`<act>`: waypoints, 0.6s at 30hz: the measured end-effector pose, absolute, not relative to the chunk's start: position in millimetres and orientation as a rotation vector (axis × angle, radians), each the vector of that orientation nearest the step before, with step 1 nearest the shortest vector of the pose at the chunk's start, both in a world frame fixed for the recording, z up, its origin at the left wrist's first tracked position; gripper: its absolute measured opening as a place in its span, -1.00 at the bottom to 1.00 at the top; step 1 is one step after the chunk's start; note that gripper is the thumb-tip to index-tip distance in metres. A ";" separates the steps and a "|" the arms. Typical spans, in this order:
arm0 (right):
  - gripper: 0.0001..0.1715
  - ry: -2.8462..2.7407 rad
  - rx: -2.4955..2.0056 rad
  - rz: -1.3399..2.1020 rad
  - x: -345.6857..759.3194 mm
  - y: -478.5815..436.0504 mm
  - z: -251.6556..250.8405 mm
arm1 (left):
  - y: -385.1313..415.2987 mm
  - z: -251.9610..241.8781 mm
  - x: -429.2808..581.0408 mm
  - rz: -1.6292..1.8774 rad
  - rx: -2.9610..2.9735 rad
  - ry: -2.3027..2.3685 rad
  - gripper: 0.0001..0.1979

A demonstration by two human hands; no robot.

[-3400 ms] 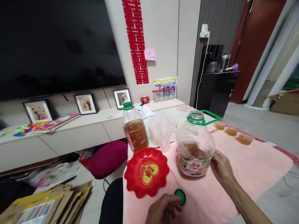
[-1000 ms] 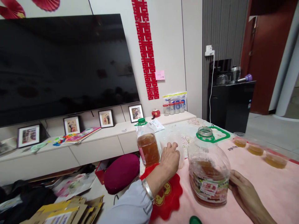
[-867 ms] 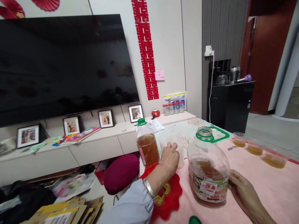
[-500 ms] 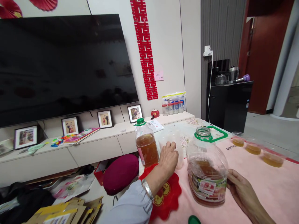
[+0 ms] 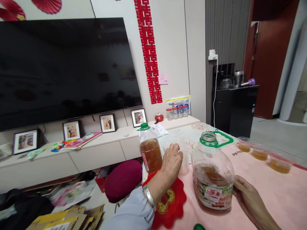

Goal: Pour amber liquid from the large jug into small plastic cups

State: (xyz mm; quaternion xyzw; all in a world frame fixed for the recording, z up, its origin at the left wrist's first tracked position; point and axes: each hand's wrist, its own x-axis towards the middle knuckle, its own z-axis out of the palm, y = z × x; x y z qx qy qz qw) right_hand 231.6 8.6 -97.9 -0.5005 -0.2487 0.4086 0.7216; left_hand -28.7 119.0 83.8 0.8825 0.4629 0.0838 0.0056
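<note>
The grip of the left hand [image 5: 171,159] is bent over a stack of clear cups [image 5: 184,159], fingertips [image 5: 177,147] at the rim. The cups are see-through and half hidden behind the knuckles, so I cannot tell whether the fingers have closed on one or only rest on it. The grip of the right hand [image 5: 244,195] is laid around the lower right wall of the big jug [image 5: 212,179], fingers curved to the plastic, holding it.

The jug stands upright on the pink cloth [image 5: 275,191] that covers the counter [image 5: 192,129], toward the near edge. Its mouth is uncapped, its green handle ring points to the far right, and the amber liquid fills about the lower half. The cups stand upright too, just beyond and left of the jug, between it and the small bottle [image 5: 150,150], which is capped and sits at the counter's left edge. So the cups lie straight under the left hand, their long axis vertical, and well out of reach of the right hand, which has the jug between it and them.

A red plate [image 5: 171,204] lies under the left forearm and overhangs the left edge. A green cap [image 5: 198,227] lies at the near edge, in front of the jug. Three filled cups [image 5: 259,154] stand in a row along the far right edge, well apart from both hands.
</note>
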 end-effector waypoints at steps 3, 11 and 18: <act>-0.37 -0.557 -1.107 0.905 231.8 9.1 -98.4 | 120.5 84.8 -31.9 0.357 2.739 1.454 -0.78; -0.37 -0.566 -1.102 0.894 233.2 8.6 -100.2 | 114.5 97.3 -55.1 0.470 2.719 1.406 -0.76; -0.55 -0.592 -1.065 0.885 241.4 9.7 -115.7 | 102.8 76.6 -102.5 0.519 2.644 1.354 -0.75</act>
